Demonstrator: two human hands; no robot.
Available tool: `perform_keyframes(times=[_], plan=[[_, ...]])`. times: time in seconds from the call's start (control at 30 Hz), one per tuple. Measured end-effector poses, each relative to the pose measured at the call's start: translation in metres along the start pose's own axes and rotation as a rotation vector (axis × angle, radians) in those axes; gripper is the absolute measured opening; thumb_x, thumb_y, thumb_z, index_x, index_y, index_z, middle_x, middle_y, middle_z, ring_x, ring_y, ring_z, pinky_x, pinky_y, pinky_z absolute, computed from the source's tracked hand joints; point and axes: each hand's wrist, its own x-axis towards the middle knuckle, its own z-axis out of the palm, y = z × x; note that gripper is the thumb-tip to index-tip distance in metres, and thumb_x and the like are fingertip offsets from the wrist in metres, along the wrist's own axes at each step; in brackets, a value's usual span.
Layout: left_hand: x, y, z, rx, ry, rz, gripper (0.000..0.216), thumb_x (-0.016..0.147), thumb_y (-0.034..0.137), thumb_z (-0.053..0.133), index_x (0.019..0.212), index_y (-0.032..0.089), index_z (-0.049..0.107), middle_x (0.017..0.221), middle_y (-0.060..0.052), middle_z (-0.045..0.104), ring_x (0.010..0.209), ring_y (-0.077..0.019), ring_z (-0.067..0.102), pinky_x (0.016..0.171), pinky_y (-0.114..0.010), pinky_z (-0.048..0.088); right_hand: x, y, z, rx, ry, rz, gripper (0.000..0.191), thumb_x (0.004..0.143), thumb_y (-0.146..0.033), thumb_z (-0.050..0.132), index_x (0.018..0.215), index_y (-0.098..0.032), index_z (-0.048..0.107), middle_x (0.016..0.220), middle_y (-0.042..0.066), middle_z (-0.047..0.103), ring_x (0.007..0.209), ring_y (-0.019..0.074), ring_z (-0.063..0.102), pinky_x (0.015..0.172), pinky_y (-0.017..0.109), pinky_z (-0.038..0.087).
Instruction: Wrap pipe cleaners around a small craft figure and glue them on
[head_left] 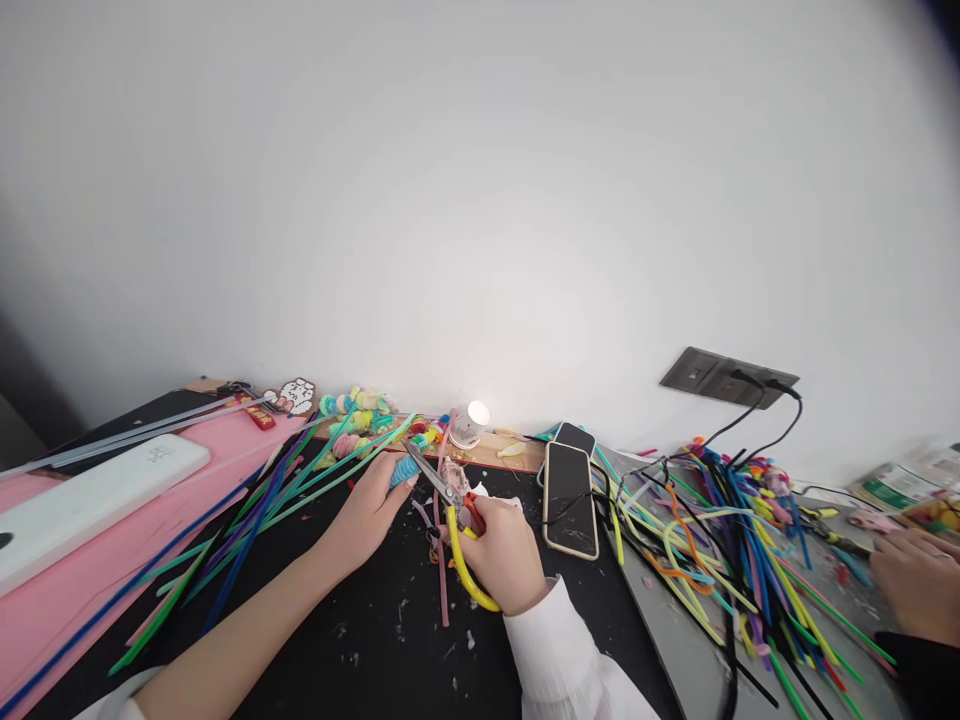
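Observation:
Pinched in the fingers of my left hand is a small blue fuzzy coil, which looks like wound pipe cleaner. My right hand grips scissors with yellow and red handles. Their metal blades point up and left, right beside the blue coil; whether they touch it I cannot tell. A pink pipe cleaner lies upright in view, partly behind the scissors. Just beyond my hands stands a small white paper cup at the wall.
Two phones lie right of my hands. Loose pipe cleaners spread on the left beside a white device on a pink sheet. More pipe cleaners and black cables cover the right. Another person's hand is at the far right.

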Motion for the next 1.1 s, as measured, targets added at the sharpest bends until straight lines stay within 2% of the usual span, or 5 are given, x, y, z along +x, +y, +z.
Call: perform_keyframes(times=[0.17,0.3,0.43,0.6,1.1], plan=[[-0.001,0.007,-0.003,-0.026,0.007,-0.023,0.026,0.092,0.036,0.040,0.110,0.022,0.054,0.113,-0.008,0.060,0.116,-0.0266,0.054,0.102,-0.047,0.041,0.000,-0.002,-0.002,0.011,0.041,0.052,0.024,0.079,-0.032,0.065,0.065,-0.019,0.051,0.065,0.000,0.057,0.062,0.0149,0.051,0.055,0.024,0.025],[-0.004,0.009,-0.006,-0.044,0.005,-0.029,0.030,0.089,0.033,0.044,0.114,0.023,0.056,0.117,-0.008,0.060,0.119,-0.0275,0.052,0.103,-0.047,0.040,0.000,0.001,0.000,0.067,0.127,0.066,0.019,0.084,-0.036,0.056,0.079,-0.020,0.049,0.078,0.002,0.059,0.069,0.0179,0.054,0.060,0.025,0.032],[-0.005,0.009,-0.007,-0.069,-0.008,-0.033,0.028,0.091,0.032,0.041,0.113,0.023,0.056,0.117,-0.008,0.059,0.121,-0.0266,0.050,0.105,-0.045,0.039,-0.001,0.003,0.002,0.075,0.101,0.054,0.018,0.083,-0.035,0.055,0.087,-0.019,0.048,0.087,0.005,0.060,0.077,0.0206,0.058,0.061,0.026,0.033],[-0.003,0.008,-0.004,-0.020,0.031,0.012,0.026,0.095,0.037,0.037,0.112,0.023,0.052,0.113,-0.007,0.056,0.120,-0.0251,0.048,0.106,-0.046,0.037,-0.003,-0.003,0.000,-0.003,0.026,0.021,0.014,0.081,-0.032,0.058,0.080,-0.019,0.051,0.083,0.003,0.062,0.074,0.0194,0.058,0.059,0.025,0.029],[0.000,-0.003,-0.003,0.089,0.066,0.070,0.016,0.093,0.032,0.041,0.100,0.022,0.051,0.101,-0.007,0.052,0.104,-0.0251,0.053,0.094,-0.042,0.044,-0.001,0.002,-0.001,0.030,-0.013,-0.024,0.020,0.077,-0.024,0.065,0.063,-0.019,0.051,0.063,-0.002,0.056,0.061,0.0127,0.048,0.055,0.024,0.025]])
